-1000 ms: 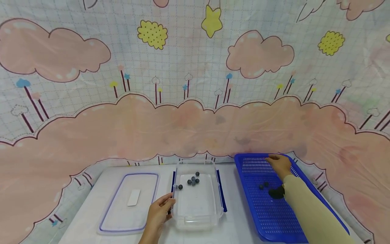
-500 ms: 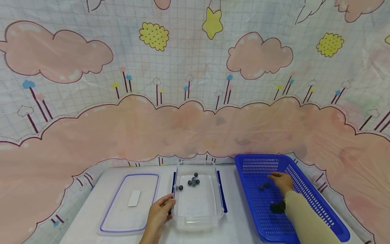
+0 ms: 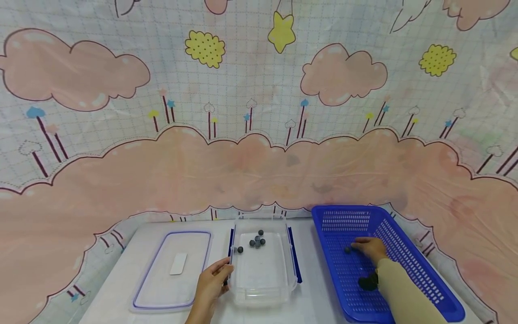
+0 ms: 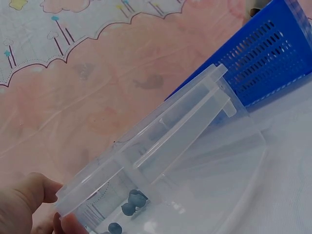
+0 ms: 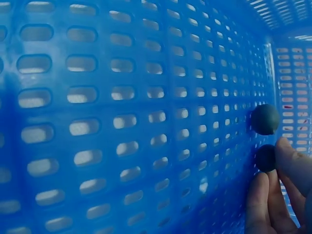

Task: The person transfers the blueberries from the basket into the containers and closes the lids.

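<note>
My left hand point(image 3: 212, 281) grips the left side of a clear plastic box point(image 3: 263, 274), thumb over the wall and fingers outside. Several dark blueberries point(image 3: 257, 241) lie on the floor of that box toward its far end; some also show in the left wrist view as blueberries point(image 4: 134, 201). Over on the right, my right hand point(image 3: 372, 248) reaches down into a blue perforated basket point(image 3: 344, 288). Its thumb and fingers pinch a blueberry point(image 5: 265, 158) at the basket's bottom. Close beside that one sits another blueberry point(image 5: 265, 119), untouched.
A clear lid point(image 3: 155, 285) with a blue-purple rim lies flat left of the box, a white rectangle point(image 3: 178, 263) on it. Blue clips point(image 3: 294, 256) flank the box. A printed cloth point(image 3: 259, 175) hangs behind the white table point(image 3: 105, 297).
My right hand has come down from the basket's far end to the blueberries on its bottom and closed on one. The left hand keeps its grip on the box.
</note>
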Tool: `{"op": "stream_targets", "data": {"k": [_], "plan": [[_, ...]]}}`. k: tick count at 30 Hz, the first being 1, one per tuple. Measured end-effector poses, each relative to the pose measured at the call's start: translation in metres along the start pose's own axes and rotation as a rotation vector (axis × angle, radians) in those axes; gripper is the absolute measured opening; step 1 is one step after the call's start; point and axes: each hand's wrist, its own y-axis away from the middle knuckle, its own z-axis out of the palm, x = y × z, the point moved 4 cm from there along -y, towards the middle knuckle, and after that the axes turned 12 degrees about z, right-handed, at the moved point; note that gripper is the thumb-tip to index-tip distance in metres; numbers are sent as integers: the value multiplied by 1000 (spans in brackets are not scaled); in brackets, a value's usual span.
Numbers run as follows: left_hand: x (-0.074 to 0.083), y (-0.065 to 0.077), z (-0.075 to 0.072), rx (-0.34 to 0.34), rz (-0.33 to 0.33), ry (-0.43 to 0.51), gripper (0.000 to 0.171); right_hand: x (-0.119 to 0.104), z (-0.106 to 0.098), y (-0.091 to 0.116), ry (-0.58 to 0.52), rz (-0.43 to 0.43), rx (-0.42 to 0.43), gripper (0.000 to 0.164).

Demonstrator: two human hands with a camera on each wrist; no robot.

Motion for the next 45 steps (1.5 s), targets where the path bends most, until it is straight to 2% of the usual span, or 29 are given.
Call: {"op": "stream_targets", "data": {"k": [6,22,39,45], "plan": [[-1,0,1,5,-6,-3,43,-1,1,0,52,-55,15,37],[0,-1,0,5,-3,16,44,-4,1,0,132,-119,36,31],[3,1,0,-9,-7,11,45,-14,-8,2,155,-105,25,33],[2,0,0,-8,-7,15,45,-14,-11,-1,97,-104,21,34]]}}
